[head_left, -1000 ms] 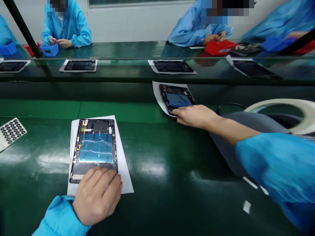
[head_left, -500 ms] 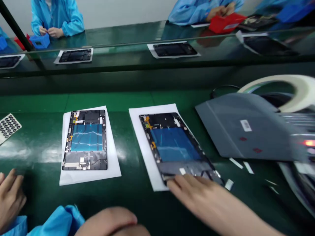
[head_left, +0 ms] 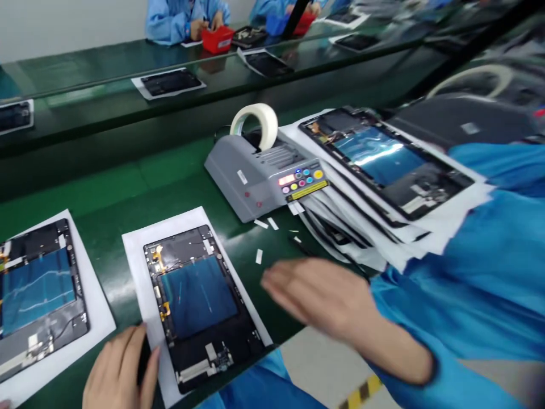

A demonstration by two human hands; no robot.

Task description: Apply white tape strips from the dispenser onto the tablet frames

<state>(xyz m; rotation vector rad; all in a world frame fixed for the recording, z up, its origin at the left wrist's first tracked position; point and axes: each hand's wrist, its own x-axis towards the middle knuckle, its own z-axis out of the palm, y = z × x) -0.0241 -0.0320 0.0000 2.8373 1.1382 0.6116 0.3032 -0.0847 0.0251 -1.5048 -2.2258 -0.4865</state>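
Note:
An opened tablet with a black frame and a blue battery panel (head_left: 191, 307) lies on a white paper sheet (head_left: 140, 267) at the middle of the green bench. My left hand (head_left: 121, 369) is at the sheet's lower left edge; I cannot tell whether it grips the paper. My right hand (head_left: 319, 295), blurred and with its fingers apart, is over the bench just right of the tablet, holding nothing. It is nearest to several small white strips (head_left: 260, 241). A second opened tablet (head_left: 36, 295) on paper lies at the far left, partly cut off by the frame.
A grey tape dispenser (head_left: 255, 179) with a white tape roll (head_left: 255, 128) stands beyond the tablet. To its right lies a stack of tablets on paper sheets (head_left: 374, 165). Behind is a glass shelf (head_left: 170, 82) with tablets; co-workers in blue smocks (head_left: 183, 23) sit beyond.
The view has swung right, bringing in the whole dispenser and stack. My right hand has come off the tablet's lower edge. My left hand has moved onto the sheet's edge.

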